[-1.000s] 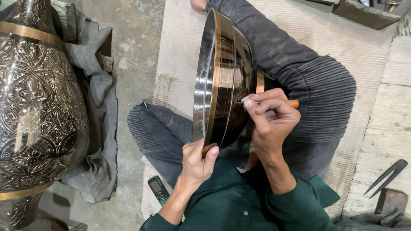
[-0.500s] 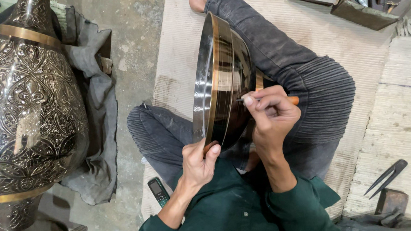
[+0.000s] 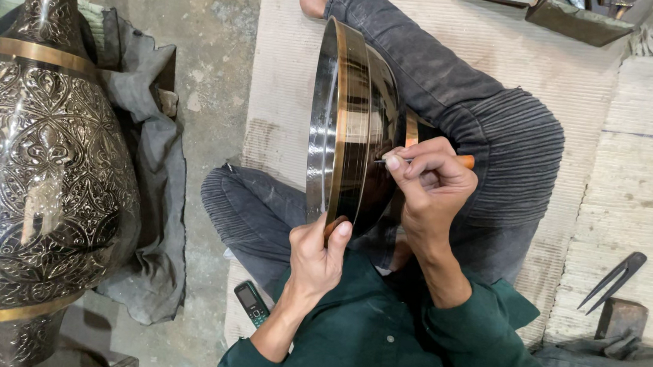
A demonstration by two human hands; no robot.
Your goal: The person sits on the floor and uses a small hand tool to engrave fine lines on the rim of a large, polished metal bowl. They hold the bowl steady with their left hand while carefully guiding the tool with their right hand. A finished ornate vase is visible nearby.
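— Two hands on one piece, is that right?

— Yes. The left hand (image 3: 319,254) is closed around the near rim of the metal bowl (image 3: 348,158), thumb lying over the edge, and props it on its side above the lap. The right hand (image 3: 431,185) has its fingers pinched tight around an orange-handled engraving tool (image 3: 421,160), whose tip touches the bowl's dark outer wall.

— Where does the bowl sit in the scene?

— Roughly at the centre, upright on edge, between the person's bent knees in grey trousers (image 3: 471,117), over a pale woven mat (image 3: 644,193).

— And around it?

— Far to the left stands a large engraved vase (image 3: 36,176) against a grey cloth (image 3: 151,193). A small phone (image 3: 253,303) lies near the left elbow. On the right, well apart, a dark two-pronged tool (image 3: 614,280) rests on the mat.
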